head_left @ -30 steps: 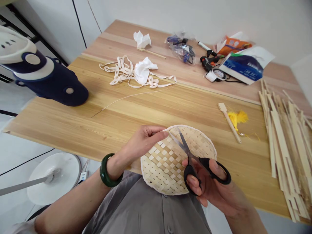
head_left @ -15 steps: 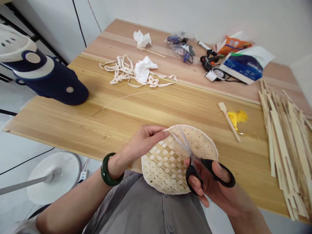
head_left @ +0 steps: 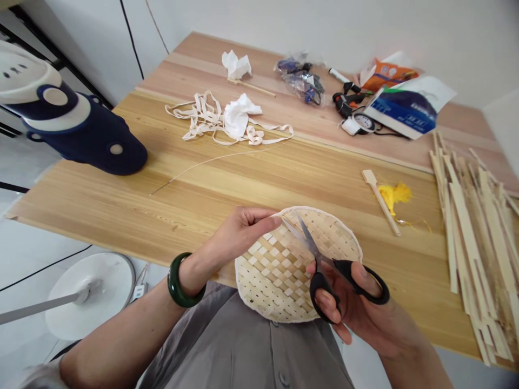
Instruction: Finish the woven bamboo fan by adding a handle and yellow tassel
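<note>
My left hand (head_left: 245,235) pinches the upper left rim of a round woven bamboo disc (head_left: 279,275), which has a pale binding around its edge. A green bangle (head_left: 182,281) circles my left wrist. My right hand (head_left: 357,308) holds black-handled scissors (head_left: 320,270) by the finger loops. Their open steel blades lie over the disc's upper part, with the tips close to my left fingertips. The lower edge of the disc overlaps my grey shirt front and hides part of it.
A pile of bamboo strips (head_left: 474,248) lies at the right of the wooden table (head_left: 203,200). On the table are pale ribbon strips (head_left: 211,121), tissues, a spatula (head_left: 381,202), yellow tassel (head_left: 395,193) and packets. A navy-white steamer (head_left: 77,121) stands at left.
The disc and scissors have shifted slightly to the right. The blades are spread apart again after blurring in the middle frame. My left hand keeps its pinch on the rim.
</note>
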The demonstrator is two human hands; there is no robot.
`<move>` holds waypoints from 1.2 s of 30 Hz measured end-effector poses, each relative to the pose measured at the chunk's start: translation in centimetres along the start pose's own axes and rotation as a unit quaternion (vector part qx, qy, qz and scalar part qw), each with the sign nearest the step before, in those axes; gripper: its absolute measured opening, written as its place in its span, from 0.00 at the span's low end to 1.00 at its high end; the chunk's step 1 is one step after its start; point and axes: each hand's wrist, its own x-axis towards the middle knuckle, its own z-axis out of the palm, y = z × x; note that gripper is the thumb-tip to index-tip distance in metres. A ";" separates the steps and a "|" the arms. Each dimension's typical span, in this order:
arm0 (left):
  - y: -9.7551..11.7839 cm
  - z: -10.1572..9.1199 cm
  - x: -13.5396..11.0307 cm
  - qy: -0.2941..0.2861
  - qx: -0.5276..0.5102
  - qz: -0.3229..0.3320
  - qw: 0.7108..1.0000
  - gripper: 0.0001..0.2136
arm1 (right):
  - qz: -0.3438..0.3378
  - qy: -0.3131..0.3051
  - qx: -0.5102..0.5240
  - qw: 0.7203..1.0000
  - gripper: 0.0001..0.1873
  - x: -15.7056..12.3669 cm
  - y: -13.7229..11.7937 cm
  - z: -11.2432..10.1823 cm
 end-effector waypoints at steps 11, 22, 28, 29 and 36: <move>-0.1 0.1 0.1 -0.026 0.003 0.007 1.000 0.12 | -0.011 0.012 -0.007 1.000 0.26 0.2 0.4 -0.4; -0.2 0.1 0.1 -0.008 0.000 0.002 1.000 0.13 | -0.023 0.025 -0.028 0.999 0.25 0.1 0.0 0.0; -0.1 0.1 0.0 -0.020 0.002 0.003 1.000 0.13 | -0.006 0.006 -0.016 1.000 0.25 0.2 0.1 -0.3; -0.1 0.1 0.0 -0.023 0.003 0.002 1.000 0.13 | -0.004 0.006 -0.016 1.000 0.25 0.3 0.2 -0.3; -0.2 0.1 0.0 -0.014 -0.003 -0.003 1.000 0.15 | -0.040 0.006 -0.065 0.997 0.27 -0.7 -0.5 -0.2</move>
